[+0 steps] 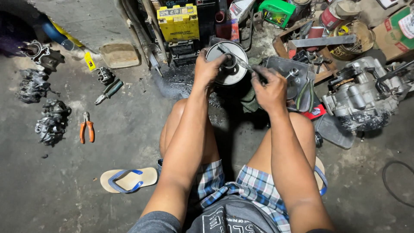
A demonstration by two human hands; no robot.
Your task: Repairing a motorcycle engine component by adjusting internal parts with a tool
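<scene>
two hands work over a round metal disc point(227, 62) held just past the knees of a person sitting on the concrete floor point(129, 129). the left hand point(208, 68) is clamped on the disc's left rim, fingers curled over the edge, which looks like a way to keep it from turning or sliding. the right hand point(270, 88) is closed around the handle end of a thin metal rod tool point(241, 62), whose other end reaches to the hub at the disc's middle. the disc stands tilted, its flat face turned up and back toward the person, so the hub is easy to see and reach. the tool's long axis runs on a slant, from the right hand at lower right up to the upper left across the disc's face.

things around seem laid within arm's reach. a metal tray point(286, 71) sits just right of the disc, with green-handled pliers point(305, 92) on it. an engine block point(360, 97) rests further right. orange-handled pliers point(87, 128) and another green-handled pair point(108, 92) lie on the floor to the left, near a few greasy carburettor parts point(51, 123). a yellow battery point(178, 22) stands behind the disc. one sandal point(128, 179) lies by the left thigh.
</scene>
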